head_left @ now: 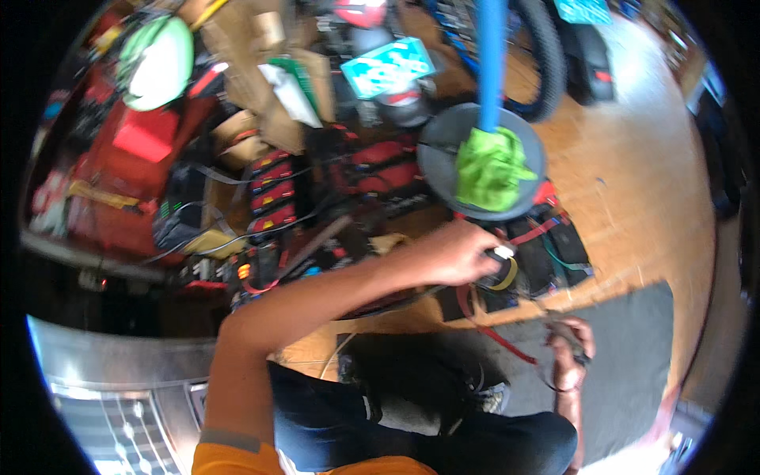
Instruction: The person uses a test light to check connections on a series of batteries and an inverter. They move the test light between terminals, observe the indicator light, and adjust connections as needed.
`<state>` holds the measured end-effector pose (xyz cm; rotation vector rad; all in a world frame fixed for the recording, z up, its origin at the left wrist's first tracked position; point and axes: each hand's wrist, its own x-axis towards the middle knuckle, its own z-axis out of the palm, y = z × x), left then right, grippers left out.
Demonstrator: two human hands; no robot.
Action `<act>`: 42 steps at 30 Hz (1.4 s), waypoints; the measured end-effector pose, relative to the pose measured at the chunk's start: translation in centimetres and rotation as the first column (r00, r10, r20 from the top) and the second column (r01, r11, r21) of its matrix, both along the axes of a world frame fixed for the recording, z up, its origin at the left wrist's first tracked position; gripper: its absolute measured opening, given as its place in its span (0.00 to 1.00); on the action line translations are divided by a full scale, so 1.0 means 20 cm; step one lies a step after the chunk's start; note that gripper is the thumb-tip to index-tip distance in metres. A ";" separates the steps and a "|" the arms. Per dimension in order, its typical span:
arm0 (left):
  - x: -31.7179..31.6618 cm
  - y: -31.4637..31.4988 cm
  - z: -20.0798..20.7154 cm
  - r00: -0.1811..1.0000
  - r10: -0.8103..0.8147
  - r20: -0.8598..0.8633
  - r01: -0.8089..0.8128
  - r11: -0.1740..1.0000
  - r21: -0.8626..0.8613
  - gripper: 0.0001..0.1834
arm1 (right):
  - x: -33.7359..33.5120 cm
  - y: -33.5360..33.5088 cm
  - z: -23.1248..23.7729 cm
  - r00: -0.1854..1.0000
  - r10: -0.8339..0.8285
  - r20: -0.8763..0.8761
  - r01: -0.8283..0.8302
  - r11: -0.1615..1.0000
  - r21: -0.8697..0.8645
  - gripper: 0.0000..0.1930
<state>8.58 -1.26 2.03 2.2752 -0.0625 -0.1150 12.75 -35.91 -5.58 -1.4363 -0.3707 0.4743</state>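
My left hand (pixel 465 253) reaches across to the right, over dark battery-like packs (pixel 546 257). Its fingers are closed around something small, dark and whitish that I cannot make out. Just beside those fingers lies a yellow ring-shaped band (pixel 507 275). A red strap (pixel 507 345) trails from the packs down onto a dark mat (pixel 617 348). Above the mat my right hand (pixel 568 352) is closed on a dark greyish object, too blurred to name. A thin dark loop, perhaps a cord, hangs by that wrist.
Beyond the packs stands a round grey bin (pixel 435 170) with a green cloth (pixel 492 168) and a blue post (pixel 491 63). Red-and-black packs (pixel 273 190) and cables crowd the left. A bicycle wheel (pixel 546 63) and a teal plate (pixel 388 67) are farther back.
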 end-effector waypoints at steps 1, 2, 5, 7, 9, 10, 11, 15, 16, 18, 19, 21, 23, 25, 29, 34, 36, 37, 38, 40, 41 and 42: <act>-0.04 -0.04 0.06 0.998 -0.020 -0.062 0.016 0.998 -0.062 0.13 | 0.05 0.04 0.06 0.997 -0.024 0.072 0.018 0.996 0.082 0.25; -0.08 -0.11 0.12 0.996 -0.020 -0.083 -0.001 0.969 -0.248 0.14 | 0.10 0.10 0.13 0.991 -0.031 0.131 0.021 0.997 0.076 0.27; -0.27 -0.23 0.30 0.988 -0.052 -0.148 -0.053 0.780 -0.624 0.20 | 0.20 0.27 0.33 0.952 0.019 0.307 -0.045 0.996 0.078 0.30; -0.39 -0.27 0.39 0.992 -0.021 -0.124 -0.081 0.642 -0.762 0.24 | 0.17 0.38 0.43 0.935 0.106 0.338 -0.134 0.989 0.062 0.33; -0.47 -0.27 0.46 0.993 0.023 -0.115 -0.106 0.596 -0.796 0.28 | 0.14 0.47 0.52 0.915 0.202 0.349 -0.243 0.967 0.080 0.33; -0.52 -0.27 0.48 0.991 0.071 -0.110 -0.131 0.627 -0.768 0.29 | 0.12 0.49 0.56 0.906 0.269 0.325 -0.303 0.951 0.056 0.35; -0.56 -0.27 0.50 0.991 0.110 -0.081 -0.133 0.631 -0.765 0.30 | 0.09 0.55 0.57 0.865 0.246 0.437 -0.325 0.939 0.113 0.34; -0.76 -0.26 0.57 0.986 0.156 -0.056 -0.144 0.645 -0.750 0.31 | -0.02 0.65 0.67 0.811 0.393 0.433 -0.462 0.885 0.062 0.32; -0.81 -0.27 0.58 0.984 0.154 -0.088 -0.163 0.578 -0.800 0.30 | -0.04 0.67 0.70 0.790 0.421 0.446 -0.494 0.868 0.057 0.32; -0.89 -0.27 0.61 0.983 0.171 -0.063 -0.150 0.566 -0.811 0.30 | -0.12 0.69 0.75 0.814 0.426 0.394 -0.493 0.866 0.083 0.31; -0.93 -0.26 0.61 0.984 0.171 -0.048 -0.137 0.561 -0.816 0.30 | -0.09 0.70 0.82 0.609 0.474 0.636 -0.584 0.810 -0.044 0.32; -1.01 -0.22 0.62 0.989 0.131 -0.074 -0.135 0.557 -0.819 0.28 | -0.16 0.73 0.88 0.579 0.488 0.653 -0.602 0.796 -0.061 0.31; -1.07 -0.22 0.63 0.986 0.140 -0.089 -0.145 0.472 -0.870 0.28 | -0.23 0.79 0.93 0.526 0.444 0.725 -0.615 0.788 -0.037 0.29; -1.15 -0.17 0.63 0.986 0.156 -0.058 -0.123 0.446 -0.887 0.27 | -0.32 0.86 0.98 0.502 0.443 0.742 -0.650 0.760 -0.015 0.28; -1.34 -0.11 0.64 0.955 0.291 -0.050 -0.174 0.417 -0.892 0.25 | -0.44 1.04 1.06 0.378 0.508 0.774 -0.748 0.660 -0.068 0.26; -1.61 -0.13 0.63 0.827 0.560 -0.053 -0.302 0.363 -0.882 0.19 | -0.60 1.26 1.10 0.297 0.609 0.735 -0.853 0.515 -0.082 0.25; -1.67 -0.10 0.58 0.812 0.582 -0.054 -0.318 0.363 -0.876 0.19 | -0.66 1.33 1.09 0.253 0.651 0.715 -0.875 0.469 -0.117 0.26; -1.69 -0.09 0.56 0.806 0.587 -0.075 -0.297 0.291 -0.910 0.19 | -0.68 1.37 1.08 0.231 0.658 0.717 -0.889 0.441 -0.118 0.27; -1.70 -0.08 0.55 0.801 0.591 -0.096 -0.274 0.220 -0.936 0.19 | -0.70 1.40 1.06 0.209 0.661 0.721 -0.903 0.413 -0.118 0.27; -1.73 -0.06 0.53 0.785 0.611 -0.107 -0.264 0.174 -0.949 0.19 | -0.73 1.44 1.02 0.237 0.670 0.703 -0.928 0.371 -0.041 0.28; -1.74 -0.06 0.54 0.772 0.628 -0.098 -0.278 0.195 -0.941 0.18 | -0.79 1.44 0.98 0.381 0.694 0.611 -0.921 0.346 0.181 0.28; -1.75 -0.06 0.55 0.760 0.644 -0.088 -0.292 0.217 -0.932 0.18 | -0.79 1.44 0.97 0.375 0.672 0.638 -0.914 0.381 0.135 0.28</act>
